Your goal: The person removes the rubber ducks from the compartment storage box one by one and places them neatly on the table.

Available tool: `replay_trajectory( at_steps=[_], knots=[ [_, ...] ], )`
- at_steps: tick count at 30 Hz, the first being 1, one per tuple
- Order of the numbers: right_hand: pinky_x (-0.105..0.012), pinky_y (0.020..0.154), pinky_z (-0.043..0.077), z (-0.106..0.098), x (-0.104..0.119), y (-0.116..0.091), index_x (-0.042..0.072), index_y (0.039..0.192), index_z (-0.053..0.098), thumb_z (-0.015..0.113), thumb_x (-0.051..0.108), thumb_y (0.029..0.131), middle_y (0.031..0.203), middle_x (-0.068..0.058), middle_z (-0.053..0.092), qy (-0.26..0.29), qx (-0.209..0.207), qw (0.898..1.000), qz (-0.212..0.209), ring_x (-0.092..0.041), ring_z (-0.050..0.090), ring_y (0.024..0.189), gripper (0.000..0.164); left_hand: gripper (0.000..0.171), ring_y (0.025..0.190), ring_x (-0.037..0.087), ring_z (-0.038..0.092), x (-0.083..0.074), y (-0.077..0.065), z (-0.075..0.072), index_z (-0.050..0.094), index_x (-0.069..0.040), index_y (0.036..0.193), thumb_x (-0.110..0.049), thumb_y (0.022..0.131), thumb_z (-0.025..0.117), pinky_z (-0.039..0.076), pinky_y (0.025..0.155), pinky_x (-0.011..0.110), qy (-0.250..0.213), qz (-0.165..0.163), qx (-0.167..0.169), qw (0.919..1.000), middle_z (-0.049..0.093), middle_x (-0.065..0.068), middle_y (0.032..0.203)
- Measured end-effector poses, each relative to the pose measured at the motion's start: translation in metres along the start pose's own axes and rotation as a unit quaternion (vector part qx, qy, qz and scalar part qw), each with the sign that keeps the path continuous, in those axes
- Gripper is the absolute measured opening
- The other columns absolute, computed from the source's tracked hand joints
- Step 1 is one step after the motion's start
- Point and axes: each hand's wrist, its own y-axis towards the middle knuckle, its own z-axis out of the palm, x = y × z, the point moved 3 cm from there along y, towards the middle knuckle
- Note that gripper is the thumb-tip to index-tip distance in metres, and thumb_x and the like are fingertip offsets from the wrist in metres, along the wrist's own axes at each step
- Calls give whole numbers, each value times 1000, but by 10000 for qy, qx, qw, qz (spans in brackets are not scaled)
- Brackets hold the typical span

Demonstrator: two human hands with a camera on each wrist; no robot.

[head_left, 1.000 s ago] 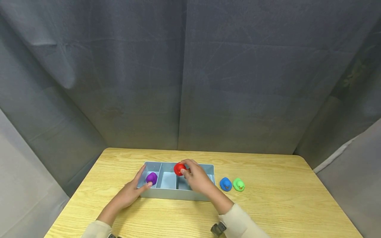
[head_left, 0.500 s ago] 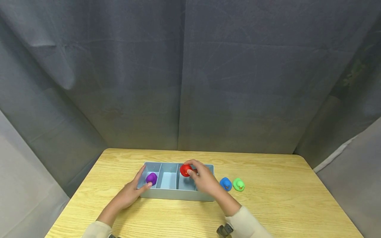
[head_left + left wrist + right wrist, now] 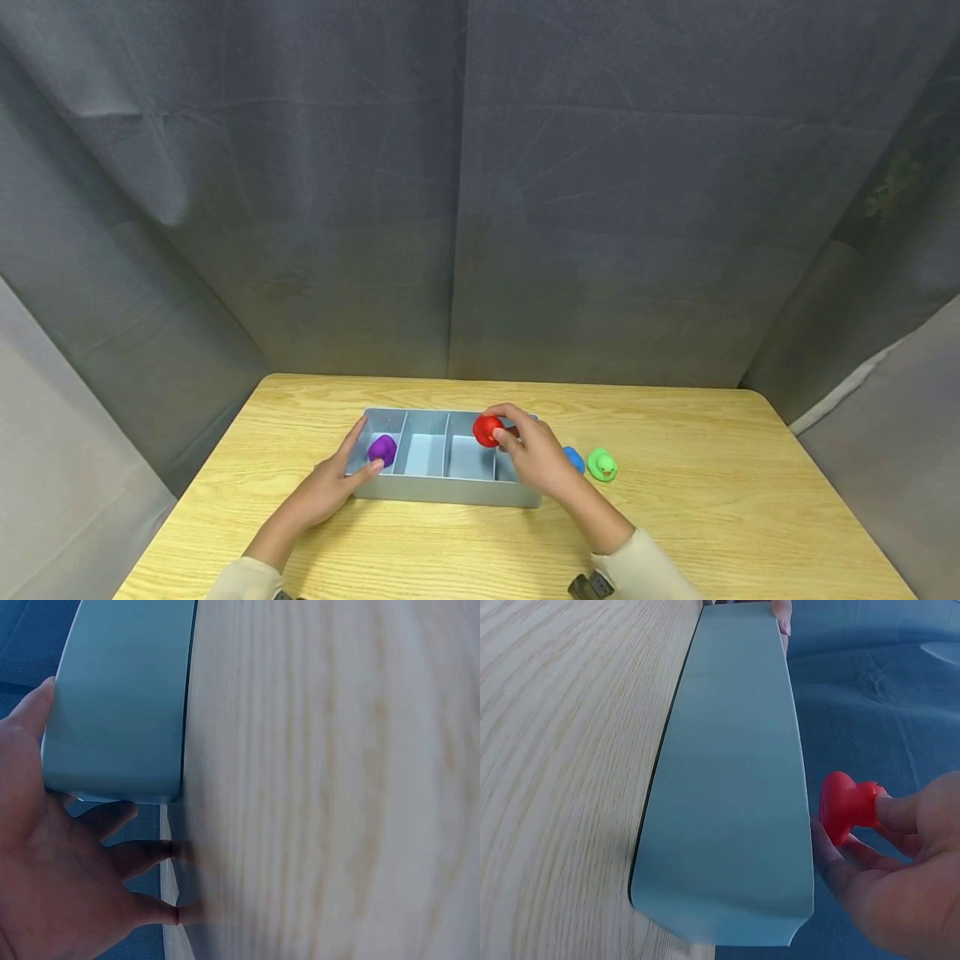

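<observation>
In the head view, a grey-blue divided box [image 3: 450, 492] sits on the table. Its leftmost compartment holds a purple rubber duck [image 3: 382, 450]. The left hand [image 3: 326, 492] rests against the box's left end, thumb at the front rim; in the left wrist view its fingers are spread and fairly straight beside the box wall [image 3: 120, 697]. My right hand [image 3: 536, 457] pinches a red rubber duck [image 3: 488, 431] above the right half of the box. The right wrist view shows the red duck [image 3: 844, 806] between thumb and fingers, beyond the box's rim.
Right of the box lie a blue rubber duck [image 3: 574, 459], partly hidden by the right hand, and a green rubber duck [image 3: 602, 465]. The wooden table [image 3: 712, 500] ends at grey curtains [image 3: 600, 250] behind.
My right hand has moved rightward over the box with the red duck in its fingers, and now covers part of the blue duck. The left hand and box have stayed put.
</observation>
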Motion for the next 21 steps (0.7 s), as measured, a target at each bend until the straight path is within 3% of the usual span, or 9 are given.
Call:
replay_trajectory(
  at_steps=[6,13,21],
  knots=[
    [-27,73,55,-9,-3,-5,10,129,65,62,-1,101,119,-14,70,32,-102,9999,33,-33,73,94,30,84,144,59,31,0,0,0,0,-39,166,-57,104,53,29,110,78,27,-35,7,10000,16,19,171],
    [-32,82,60,-22,-9,-10,13,128,66,64,-1,99,122,-10,70,-102,-238,9995,198,-22,71,100,32,83,145,59,30,-2,-1,-1,1,-37,167,-54,104,54,28,111,77,-8,-65,9,10000,15,20,171],
    [-31,82,60,-35,-18,-17,10,129,66,63,-2,100,123,-13,70,-153,-349,9991,167,-25,72,103,32,84,144,60,32,-3,-1,-1,2,-34,167,-55,104,53,30,109,78,21,-46,-7,10000,16,20,170]
  ],
)
